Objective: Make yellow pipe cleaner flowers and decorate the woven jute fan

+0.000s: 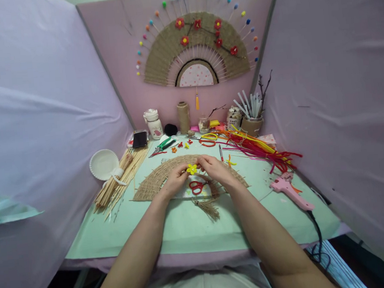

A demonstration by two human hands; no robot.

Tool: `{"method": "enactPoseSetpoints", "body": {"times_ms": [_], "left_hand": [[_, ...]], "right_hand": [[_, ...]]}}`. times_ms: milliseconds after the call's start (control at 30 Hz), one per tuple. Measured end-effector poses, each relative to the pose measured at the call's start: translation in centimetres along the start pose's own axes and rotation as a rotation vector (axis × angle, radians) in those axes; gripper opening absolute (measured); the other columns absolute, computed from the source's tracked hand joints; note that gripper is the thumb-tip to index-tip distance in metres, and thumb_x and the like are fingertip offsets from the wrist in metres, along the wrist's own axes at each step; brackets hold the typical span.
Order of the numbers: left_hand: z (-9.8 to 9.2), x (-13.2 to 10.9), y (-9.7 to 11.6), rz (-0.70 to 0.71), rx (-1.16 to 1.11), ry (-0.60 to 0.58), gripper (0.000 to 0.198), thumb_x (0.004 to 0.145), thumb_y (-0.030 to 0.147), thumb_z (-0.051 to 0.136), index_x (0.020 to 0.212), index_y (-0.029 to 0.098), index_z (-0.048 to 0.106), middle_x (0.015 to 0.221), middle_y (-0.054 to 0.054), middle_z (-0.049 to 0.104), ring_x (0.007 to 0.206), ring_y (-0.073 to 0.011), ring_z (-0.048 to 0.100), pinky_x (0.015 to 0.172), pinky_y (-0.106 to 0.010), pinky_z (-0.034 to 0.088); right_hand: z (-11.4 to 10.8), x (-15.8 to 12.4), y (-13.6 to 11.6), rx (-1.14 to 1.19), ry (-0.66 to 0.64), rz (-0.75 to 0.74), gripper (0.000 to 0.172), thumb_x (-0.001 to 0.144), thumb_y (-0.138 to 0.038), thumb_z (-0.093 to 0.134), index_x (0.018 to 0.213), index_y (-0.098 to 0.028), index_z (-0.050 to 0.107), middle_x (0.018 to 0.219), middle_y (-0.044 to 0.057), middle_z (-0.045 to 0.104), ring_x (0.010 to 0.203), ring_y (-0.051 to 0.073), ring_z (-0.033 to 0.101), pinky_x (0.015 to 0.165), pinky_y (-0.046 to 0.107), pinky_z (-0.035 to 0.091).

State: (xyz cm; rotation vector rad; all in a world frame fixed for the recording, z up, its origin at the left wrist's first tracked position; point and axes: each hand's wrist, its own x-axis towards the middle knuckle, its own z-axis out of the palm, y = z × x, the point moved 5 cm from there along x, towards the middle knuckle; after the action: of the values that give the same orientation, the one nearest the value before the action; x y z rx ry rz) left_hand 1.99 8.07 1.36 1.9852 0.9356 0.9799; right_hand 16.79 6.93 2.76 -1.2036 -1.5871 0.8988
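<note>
A small yellow pipe-cleaner flower (191,169) is between my two hands, above a woven twine fan (151,182) that lies on the table. My left hand (177,178) pinches the flower from its left side. At the right edge of the same flower, the fingers of my right hand (212,167) are closed in a pinch; their tips are partly hidden. Red-handled scissors (196,187) rest on the fan's pale inner panel below the hands. A twine tassel (209,209) hangs off the fan's lower edge onto the table.
Bamboo sticks (114,187) and a white paper plate (104,164) are at left. Pliers (163,146), yellow scissors (208,137) and small flowers (180,144) lie behind the fan. At right are pipe cleaners (260,148) and a corded pink glue gun (291,192).
</note>
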Motion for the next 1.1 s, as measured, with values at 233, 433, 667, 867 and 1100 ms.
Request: {"method": "enactPoseSetpoints", "body": {"times_ms": [233,433,667,867,1100], "left_hand": [[-1.0,-0.1,0.2,-0.087,-0.202,0.223,0.02,0.077,0.035,0.056,0.083,0.017,0.062,0.079,-0.002,0.061,0.068,-0.0134,0.052,0.062,-0.024,0.042],[-0.7,0.0,0.3,-0.038,-0.176,0.217,0.021,0.078,0.035,0.057,0.084,0.017,0.064,0.082,-0.004,0.062,0.073,-0.0148,0.053,0.066,-0.025,0.042],[-0.7,0.0,0.2,0.035,-0.131,0.229,0.016,0.077,0.032,0.057,0.079,0.017,0.063,0.078,-0.003,0.062,0.075,-0.0153,0.055,0.072,-0.028,0.043],[-0.6,-0.1,-0.1,0.06,-0.135,0.265,0.014,0.078,0.03,0.056,0.08,0.018,0.063,0.082,-0.003,0.062,0.078,-0.0158,0.056,0.072,-0.028,0.044],[-0.7,-0.1,-0.4,0.019,-0.198,0.296,0.017,0.078,0.033,0.058,0.082,0.017,0.063,0.082,-0.002,0.063,0.07,-0.0134,0.053,0.064,-0.025,0.043]], "right_hand": [[0.2,-0.1,0.0,0.055,0.029,0.028,0.032,0.087,-0.041,0.04,0.078,-0.017,0.059,0.077,0.003,0.061,0.072,0.014,0.054,0.067,0.026,0.04],[1.3,-0.4,-0.6,0.113,-0.04,0.017,0.034,0.085,-0.044,0.042,0.067,-0.017,0.053,0.061,-0.002,0.051,0.057,0.011,0.043,0.056,0.024,0.034],[1.6,-0.5,-0.9,0.131,0.001,-0.024,0.03,0.083,-0.041,0.045,0.064,-0.018,0.049,0.059,-0.003,0.046,0.058,0.011,0.04,0.056,0.024,0.032],[2.0,-0.6,-0.9,0.209,-0.002,-0.025,0.03,0.081,-0.045,0.047,0.066,-0.019,0.048,0.062,-0.003,0.045,0.059,0.011,0.039,0.055,0.023,0.033],[2.0,-0.3,0.2,0.208,0.056,0.019,0.035,0.084,-0.048,0.044,0.068,-0.018,0.051,0.063,-0.001,0.048,0.059,0.012,0.041,0.054,0.023,0.032]]}}
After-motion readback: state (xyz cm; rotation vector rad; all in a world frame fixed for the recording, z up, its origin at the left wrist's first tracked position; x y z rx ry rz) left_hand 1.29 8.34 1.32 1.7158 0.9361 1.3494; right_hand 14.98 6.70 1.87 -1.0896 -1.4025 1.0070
